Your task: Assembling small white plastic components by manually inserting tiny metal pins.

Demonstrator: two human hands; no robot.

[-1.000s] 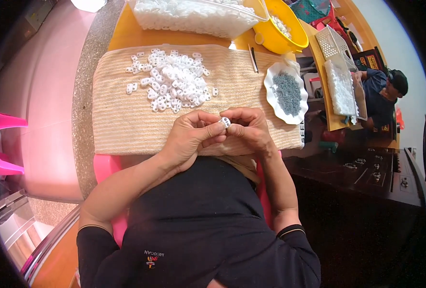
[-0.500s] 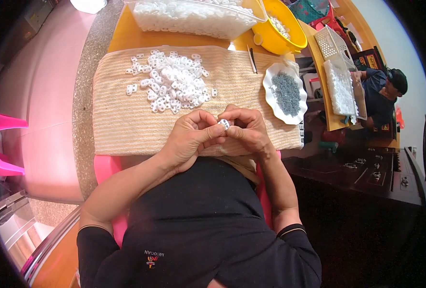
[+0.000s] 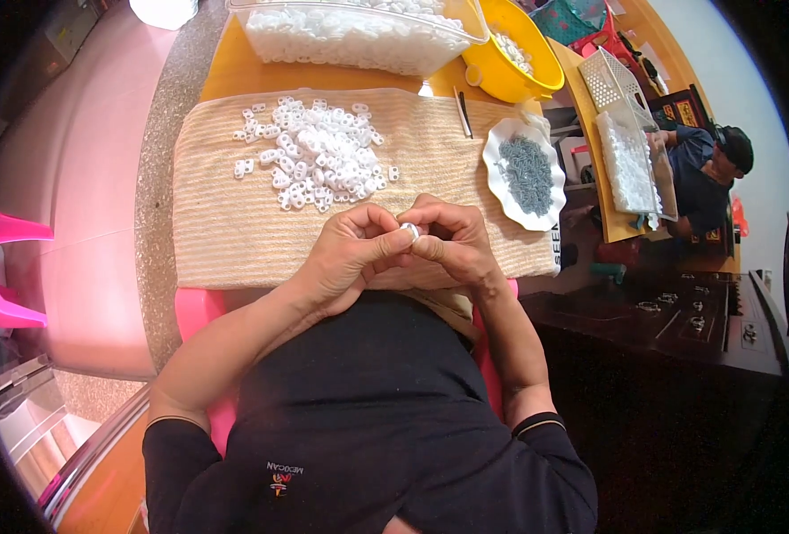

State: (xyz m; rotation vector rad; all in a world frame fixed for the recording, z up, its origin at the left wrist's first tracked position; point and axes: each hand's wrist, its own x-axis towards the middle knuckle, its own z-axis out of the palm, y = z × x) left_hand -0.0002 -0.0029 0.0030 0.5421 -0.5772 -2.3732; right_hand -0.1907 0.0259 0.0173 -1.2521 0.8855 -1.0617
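My left hand [image 3: 359,240] and my right hand [image 3: 452,233] meet over the near edge of a striped beige towel [image 3: 448,165]. Thumbs and fingers of both pinch one small white plastic piece [image 3: 409,231] between them, mostly covered by the fingertips. A heap of similar white oval pieces with two holes [image 3: 327,153] lies on the towel beyond my left hand. To the right, a white scalloped dish [image 3: 494,178] holds many small grey parts [image 3: 530,175]. Whether my fingers also hold a grey part is hidden.
At the back stand a clear bin [image 3: 359,67] of white pieces and a yellow bowl [image 3: 537,80]. Two thin sticks [image 3: 463,113] lie near the dish. On the right, another person [image 3: 706,173] sits by a tray of white pieces [image 3: 627,165]. A pink stool [image 3: 7,267] stands left.
The white piece has turned between my fingertips, so its holes no longer face up and less of it shows. Both hands stay in nearly the same place.
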